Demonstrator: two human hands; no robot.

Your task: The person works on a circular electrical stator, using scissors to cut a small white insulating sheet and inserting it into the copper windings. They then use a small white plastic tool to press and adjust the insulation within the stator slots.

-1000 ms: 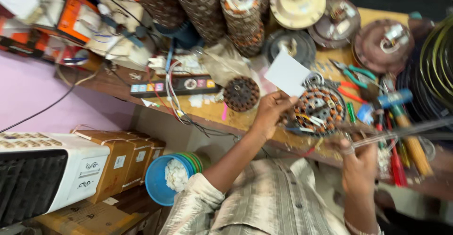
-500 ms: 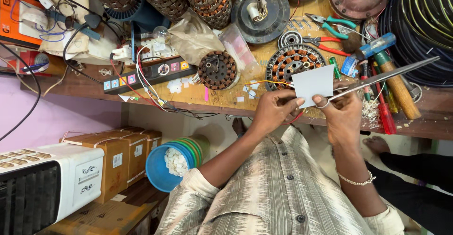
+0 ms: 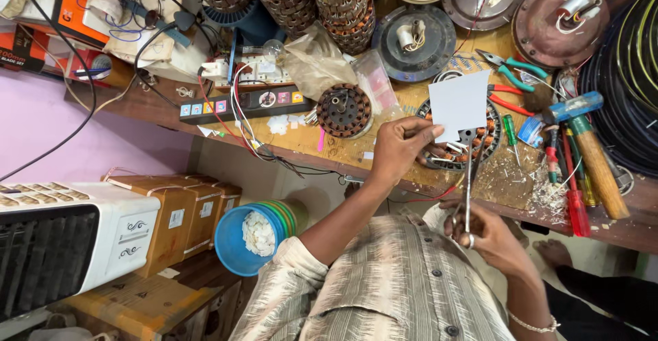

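My left hand (image 3: pixel 401 148) pinches the lower left edge of a white paper sheet (image 3: pixel 459 101) and holds it up over the workbench. My right hand (image 3: pixel 488 235), lower and close to my chest, grips the handles of long steel scissors (image 3: pixel 469 176). The blades point straight up and meet the bottom edge of the sheet. Just behind the paper, a round fan stator with copper windings (image 3: pixel 495 139) lies on the wooden bench (image 3: pixel 384 152), partly hidden by the sheet and my fingers.
On the bench are a smaller stator (image 3: pixel 343 111), green-handled pliers (image 3: pixel 510 67), a hammer (image 3: pixel 589 142), screwdrivers (image 3: pixel 572 190), a power strip (image 3: pixel 240 104) with tangled wires, and motor housings (image 3: pixel 415 39). Below left stand a blue bucket (image 3: pixel 247 235), cardboard boxes (image 3: pixel 178 211) and a white cooler (image 3: pixel 62 238).
The paper has gone from near my chest up over the stator. The scissors have swung from pointing sideways to pointing straight up into the sheet's lower edge.
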